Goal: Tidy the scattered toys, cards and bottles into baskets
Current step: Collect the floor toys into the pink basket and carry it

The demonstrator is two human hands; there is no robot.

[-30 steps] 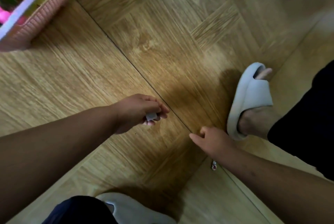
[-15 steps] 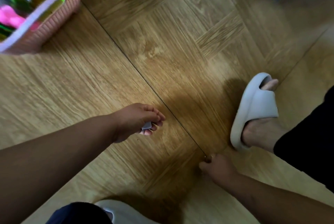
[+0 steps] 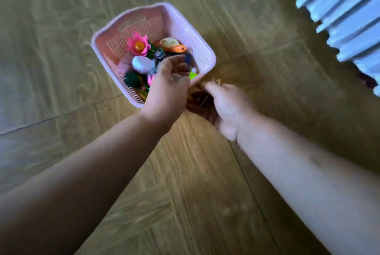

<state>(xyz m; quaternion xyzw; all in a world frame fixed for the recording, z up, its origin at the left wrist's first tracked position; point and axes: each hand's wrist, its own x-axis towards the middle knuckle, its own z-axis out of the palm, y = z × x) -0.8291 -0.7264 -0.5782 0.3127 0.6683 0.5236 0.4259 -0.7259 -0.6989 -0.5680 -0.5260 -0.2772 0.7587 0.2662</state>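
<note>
A pink plastic basket (image 3: 176,18) stands on the wooden floor, holding several toys, among them a pink flower (image 3: 138,45), a white egg shape (image 3: 141,64) and an orange piece (image 3: 177,49). My left hand (image 3: 167,88) hovers over the basket's near corner with its fingers curled in. The small grey piece it carried is hidden under them. My right hand (image 3: 228,104) is just outside the basket's near right edge and pinches a small shiny metal trinket (image 3: 216,80) at its fingertips.
A white ribbed radiator or pleated cover (image 3: 339,3) fills the top right corner. Wooden parquet floor (image 3: 195,193) surrounds the basket. The picture is motion-blurred.
The view swung to the basket. My left hand carried the grey piece over it. My right hand picked the small trinket off the floor and brought it to the basket's edge.
</note>
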